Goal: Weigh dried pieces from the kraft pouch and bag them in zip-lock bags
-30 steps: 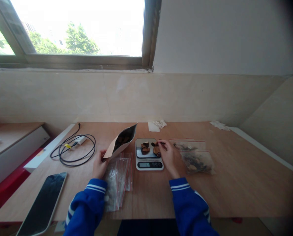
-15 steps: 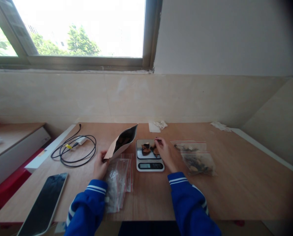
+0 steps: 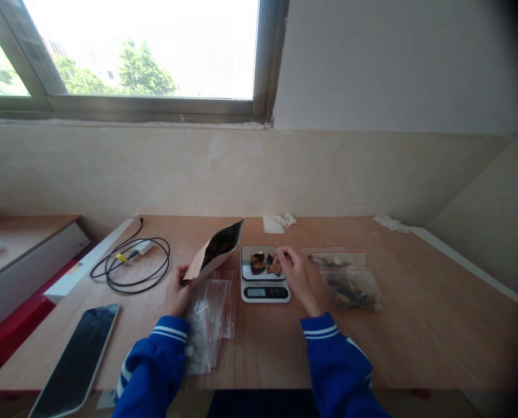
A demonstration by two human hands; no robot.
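right hand: fingers pinched together, just right of dried pieces on digital scale | left hand: farther, clamped on tilted paper pouch | place: middle of counter, near far edge

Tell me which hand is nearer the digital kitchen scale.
Right. The right hand is over the right side of the digital kitchen scale; the left hand is off to its left, holding a kraft paper pouch.
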